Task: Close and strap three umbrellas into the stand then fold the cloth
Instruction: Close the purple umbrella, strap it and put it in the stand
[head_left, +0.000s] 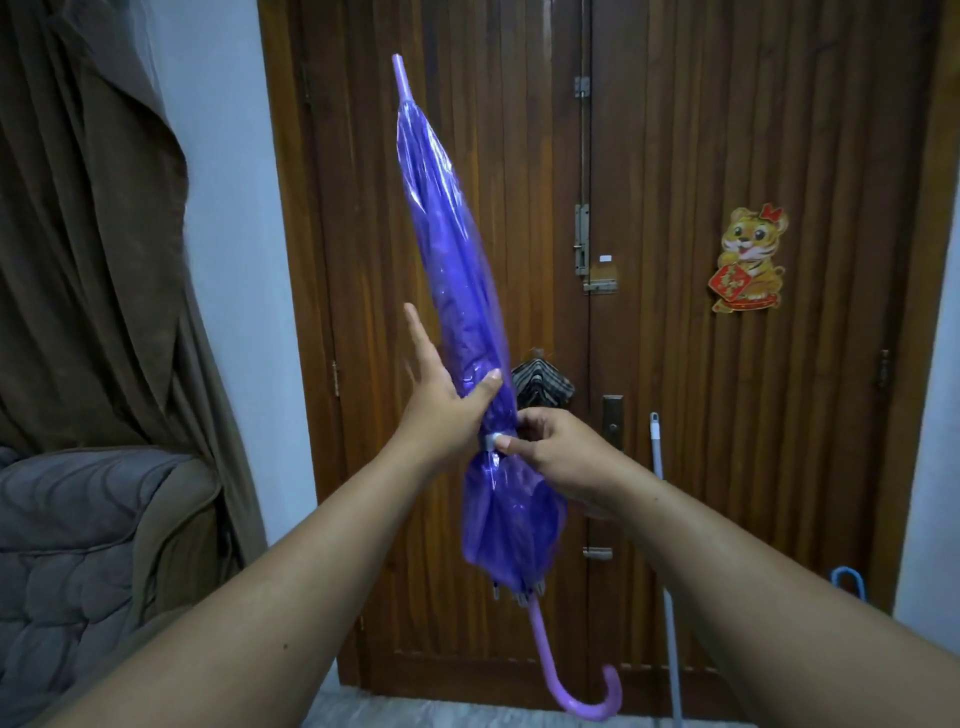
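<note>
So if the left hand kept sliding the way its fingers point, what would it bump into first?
Probably nothing new. The left hand points up alongside the umbrella, so it would keep rubbing along that purple canopy toward the tip; the door looks farther behind.

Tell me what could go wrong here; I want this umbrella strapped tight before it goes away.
The right hand pinches the white strap by its fingertips only; a slip would probably loosen the wrap. The left hand holds the umbrella with mostly its thumb, fingers straight, so it could tip or twist. Below the strap the plastic bulges and may stay baggy.
</note>
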